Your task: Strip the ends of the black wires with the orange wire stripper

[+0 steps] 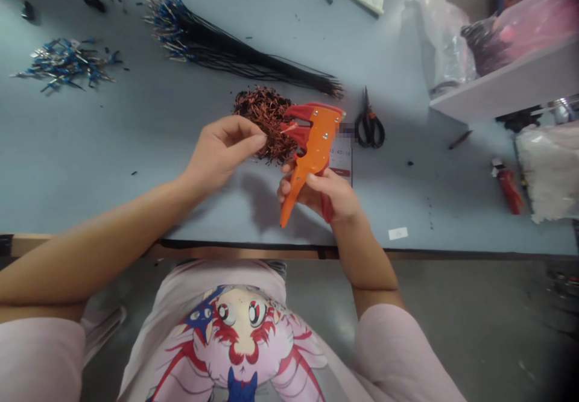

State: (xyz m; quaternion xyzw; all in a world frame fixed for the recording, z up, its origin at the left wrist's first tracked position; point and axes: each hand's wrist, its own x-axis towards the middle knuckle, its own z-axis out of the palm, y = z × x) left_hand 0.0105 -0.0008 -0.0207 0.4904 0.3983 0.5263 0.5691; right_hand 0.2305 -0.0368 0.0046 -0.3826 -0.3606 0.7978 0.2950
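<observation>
- Right hand (319, 196) clenched around one orange, red-jawed wire stripper (314, 149), held above the tabletop (113, 203)
- Left hand (221, 155) pinched closed just beside the stripper's red teeth; what it pinches is too small to tell
- Copper wire heap (265, 122) behind the hands
- One card (340, 161), print unreadable, partly behind the stripper
- One pair of black scissors (370, 126) to the right
- Far: one black wire bundle (235, 52) with blue-tipped ends, blue terminals (66, 64) scattered left

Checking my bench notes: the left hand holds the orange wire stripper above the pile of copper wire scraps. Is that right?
Not quite. The head view shows the orange wire stripper in the right hand, not the left hand. The rest stands: it is above the pile of copper wire scraps.
</observation>
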